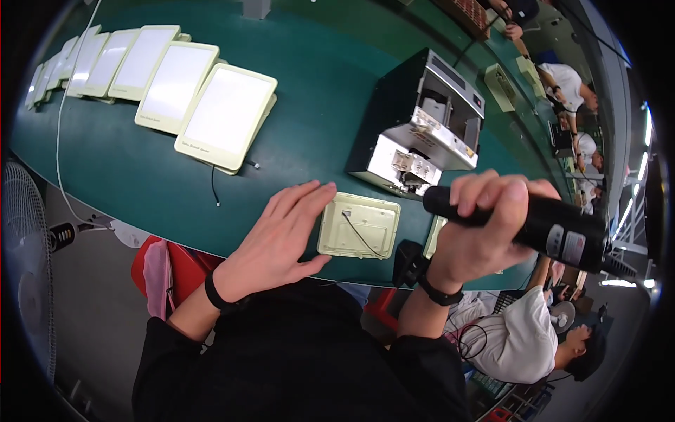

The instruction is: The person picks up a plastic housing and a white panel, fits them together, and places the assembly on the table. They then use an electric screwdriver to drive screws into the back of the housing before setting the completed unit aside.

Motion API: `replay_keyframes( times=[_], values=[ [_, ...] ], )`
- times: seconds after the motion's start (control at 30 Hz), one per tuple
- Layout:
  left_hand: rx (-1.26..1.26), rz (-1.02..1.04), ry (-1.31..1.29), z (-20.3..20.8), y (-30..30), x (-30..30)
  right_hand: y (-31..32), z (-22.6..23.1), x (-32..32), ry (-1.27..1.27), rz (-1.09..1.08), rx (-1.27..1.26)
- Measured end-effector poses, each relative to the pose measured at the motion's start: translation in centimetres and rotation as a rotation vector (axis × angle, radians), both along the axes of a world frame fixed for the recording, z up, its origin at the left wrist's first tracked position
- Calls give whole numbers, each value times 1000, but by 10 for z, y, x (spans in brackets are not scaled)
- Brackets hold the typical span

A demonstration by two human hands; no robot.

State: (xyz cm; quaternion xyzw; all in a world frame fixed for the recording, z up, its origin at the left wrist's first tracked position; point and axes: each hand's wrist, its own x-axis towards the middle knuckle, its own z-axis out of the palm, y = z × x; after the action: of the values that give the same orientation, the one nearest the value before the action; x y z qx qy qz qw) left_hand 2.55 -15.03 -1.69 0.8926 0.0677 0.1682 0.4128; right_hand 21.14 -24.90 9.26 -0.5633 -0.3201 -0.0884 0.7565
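Note:
In my right hand (496,225) is a black electric screwdriver (562,228), fingers wrapped round its barrel. Its front end is beside the metal pick-up part of a black and silver screw feeder (422,133); the bit is not visible. My left hand (285,228) lies with fingers stretched out at the left edge of a pale yellow plastic housing (362,243). The housing rests inner side up on the table, with a thin dark cable (360,232) running across it.
Overlapping pale yellow framed panels with white faces (225,109) line the left of the green table (309,91). A loose cable hangs off the nearest one. Another yellow part (434,235) is partly behind my right hand. A fan (28,267) stands left; co-workers sit at right.

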Motion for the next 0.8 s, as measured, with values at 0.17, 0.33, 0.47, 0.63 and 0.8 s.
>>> replay_keyframes(
  times=[0.17, 0.33, 0.47, 0.63, 0.8],
  values=[
    [-16, -23, -8, -9, 4, 2, -18, -12, -31, 20, 255, 18],
    [-20, -19, -14, -14, 7, 0, -14, -32, -61, 21, 414, -91],
    [-26, -31, -30, -14, 6, 1, -13, -38, -66, 45, 413, -149],
    [-35, -28, -45, -17, 11, 5, -6, -48, -63, 35, 427, -156],
    [-36, -10, -30, -13, 13, -3, 4, -51, -73, 96, 459, -128]
  ],
)
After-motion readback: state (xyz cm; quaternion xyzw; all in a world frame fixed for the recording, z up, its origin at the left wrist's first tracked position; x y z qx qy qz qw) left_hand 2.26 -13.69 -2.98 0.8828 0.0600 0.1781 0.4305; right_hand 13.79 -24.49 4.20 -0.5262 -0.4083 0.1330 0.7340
